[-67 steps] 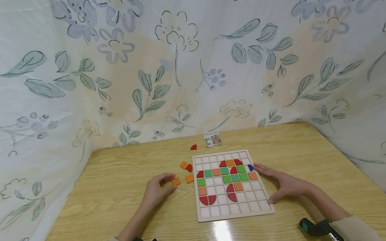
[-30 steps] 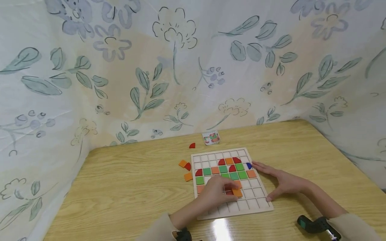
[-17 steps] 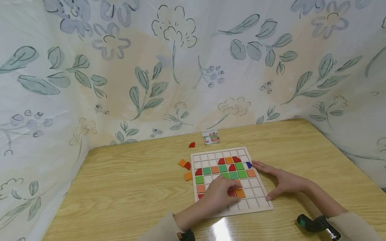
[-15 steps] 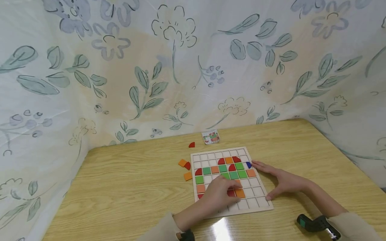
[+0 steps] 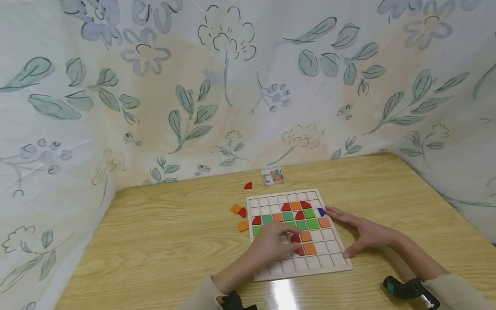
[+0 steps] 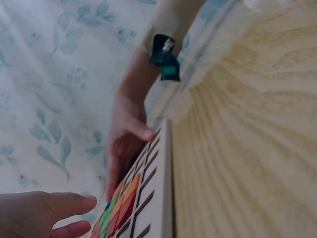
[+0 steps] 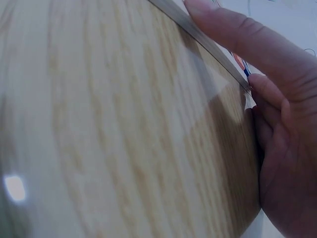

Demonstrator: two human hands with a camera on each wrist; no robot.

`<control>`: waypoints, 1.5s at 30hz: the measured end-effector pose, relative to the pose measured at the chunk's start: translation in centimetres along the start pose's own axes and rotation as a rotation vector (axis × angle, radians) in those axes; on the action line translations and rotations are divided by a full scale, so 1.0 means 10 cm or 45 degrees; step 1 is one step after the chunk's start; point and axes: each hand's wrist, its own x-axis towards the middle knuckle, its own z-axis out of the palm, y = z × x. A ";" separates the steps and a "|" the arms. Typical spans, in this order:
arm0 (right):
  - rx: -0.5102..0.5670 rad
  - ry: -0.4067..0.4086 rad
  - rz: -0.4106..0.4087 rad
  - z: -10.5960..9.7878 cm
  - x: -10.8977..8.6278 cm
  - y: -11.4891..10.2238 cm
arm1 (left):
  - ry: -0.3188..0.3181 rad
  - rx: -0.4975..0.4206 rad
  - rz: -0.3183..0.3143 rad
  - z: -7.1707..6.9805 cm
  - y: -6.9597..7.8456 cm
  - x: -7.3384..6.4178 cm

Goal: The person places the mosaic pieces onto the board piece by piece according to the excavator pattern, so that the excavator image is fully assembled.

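A wooden grid board lies on the table, its cells partly filled with red quarter-circle, green, salmon and orange tiles. Over its left half hovers my left hand, thumb and forefinger apart and nothing pinched between them. Just right of those fingertips, an orange square tile sits in a cell beside two red quarter-circles. The left hand covers some lower-left cells. At the board's right edge, my right hand rests with straight fingers, a fingertip close to a blue piece and the thumb at the lower right rim.
Left of the board lie loose orange squares and a red quarter-circle. Another red quarter-circle lies farther back, near a small pattern card. Floral cloth hangs behind the wooden table.
My left hand carried an orange square from the table's left onto the board, set it beside the red pieces, let go and drew back left. The right hand stayed at the board's edge.
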 end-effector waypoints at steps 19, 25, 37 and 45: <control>-0.007 0.005 -0.003 0.00 0.00 -0.01 | 0.424 -0.097 -0.306 -0.77 -0.88 -0.08; 0.008 0.003 -0.004 0.00 -0.01 -0.03 | 0.422 -0.043 -0.340 -0.92 -1.03 -0.06; 0.011 0.001 0.006 -0.01 0.00 -0.05 | 0.320 -0.207 -0.346 -1.00 -1.19 -0.05; 0.017 -0.002 0.019 -0.01 -0.01 -0.06 | 0.103 -0.326 -0.338 -1.08 -1.24 -0.07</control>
